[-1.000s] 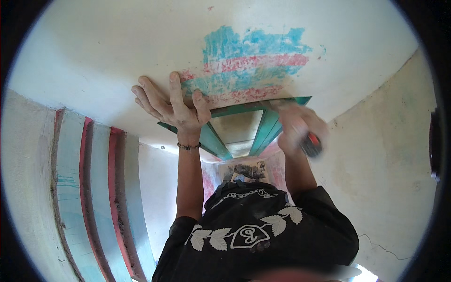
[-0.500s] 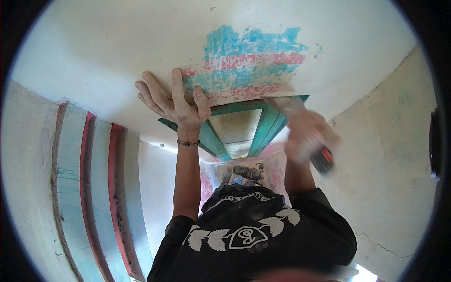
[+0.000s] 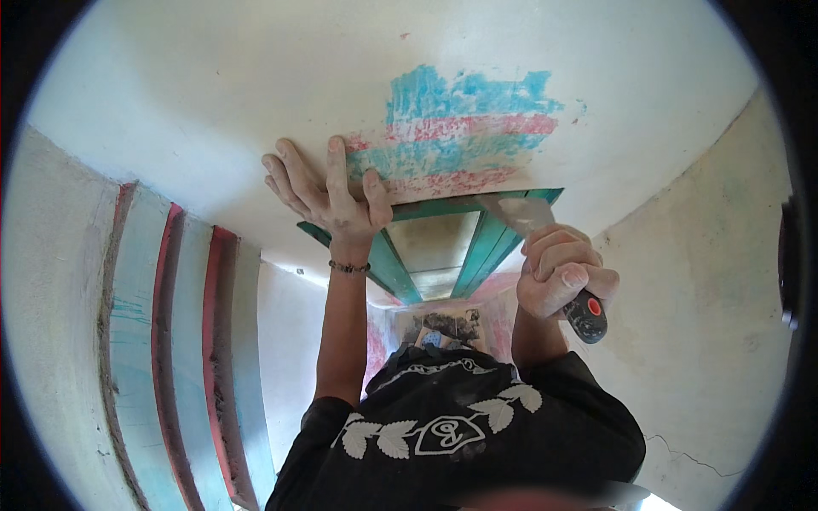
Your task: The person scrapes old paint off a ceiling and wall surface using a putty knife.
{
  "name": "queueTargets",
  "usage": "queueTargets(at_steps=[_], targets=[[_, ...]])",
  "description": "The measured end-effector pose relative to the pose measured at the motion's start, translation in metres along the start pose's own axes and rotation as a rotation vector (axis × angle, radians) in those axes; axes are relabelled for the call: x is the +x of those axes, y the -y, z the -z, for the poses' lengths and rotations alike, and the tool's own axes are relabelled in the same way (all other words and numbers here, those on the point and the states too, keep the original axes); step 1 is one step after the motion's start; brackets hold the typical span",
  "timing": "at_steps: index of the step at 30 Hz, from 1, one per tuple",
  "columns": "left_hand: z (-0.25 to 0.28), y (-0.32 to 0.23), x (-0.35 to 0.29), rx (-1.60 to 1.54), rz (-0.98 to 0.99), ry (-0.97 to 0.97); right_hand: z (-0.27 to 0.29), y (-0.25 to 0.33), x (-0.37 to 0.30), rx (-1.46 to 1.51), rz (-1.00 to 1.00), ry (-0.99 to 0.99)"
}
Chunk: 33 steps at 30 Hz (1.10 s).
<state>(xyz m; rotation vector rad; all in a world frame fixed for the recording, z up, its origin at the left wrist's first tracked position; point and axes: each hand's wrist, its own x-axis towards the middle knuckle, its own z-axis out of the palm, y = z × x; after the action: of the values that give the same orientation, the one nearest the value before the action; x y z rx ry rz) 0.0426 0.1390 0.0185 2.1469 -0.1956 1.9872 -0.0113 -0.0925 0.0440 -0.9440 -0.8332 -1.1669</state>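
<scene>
My right hand (image 3: 564, 271) is closed round the black handle of a putty knife (image 3: 527, 215). Its broad metal blade points up and left, near the top edge of a green wooden frame (image 3: 477, 255); whether it touches cannot be made out. With fingers spread, my left hand (image 3: 336, 196) rests against the pale wall (image 3: 230, 102), overlapping the left part of the frame. Above the frame, a patch of blue paint (image 3: 460, 94) with red bands (image 3: 469, 128) shows rough, worn edges. Dust coats both hands.
On the left, red-edged ledges (image 3: 217, 341) run between pale blue strips of wall. A cracked beige wall (image 3: 699, 341) stands on the right. Behind my body, low down, lie some items (image 3: 433, 338) too small to tell. A dark object (image 3: 789, 255) sits at the far right rim.
The right hand and putty knife, blurred before, now show sharply, little shifted. The whole view has moved slightly, so wall and frame appear lower. My left hand keeps its place on the wall.
</scene>
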Motion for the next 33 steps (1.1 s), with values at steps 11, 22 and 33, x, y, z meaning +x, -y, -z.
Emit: queueTargets(at_steps=[11, 22, 33], targets=[[0.001, -0.002, 0.007, -0.018, -0.004, -0.036, -0.001, -0.023, -0.008, -0.557, -0.022, 0.057], [0.004, 0.006, 0.0, 0.013, -0.05, -0.002, 0.004, -0.011, -0.016, -0.366, -0.041, 0.077], [0.014, -0.129, -0.081, -0.384, -0.137, 0.862, 0.071, 0.05, -0.003, -0.236, -0.108, -0.14]])
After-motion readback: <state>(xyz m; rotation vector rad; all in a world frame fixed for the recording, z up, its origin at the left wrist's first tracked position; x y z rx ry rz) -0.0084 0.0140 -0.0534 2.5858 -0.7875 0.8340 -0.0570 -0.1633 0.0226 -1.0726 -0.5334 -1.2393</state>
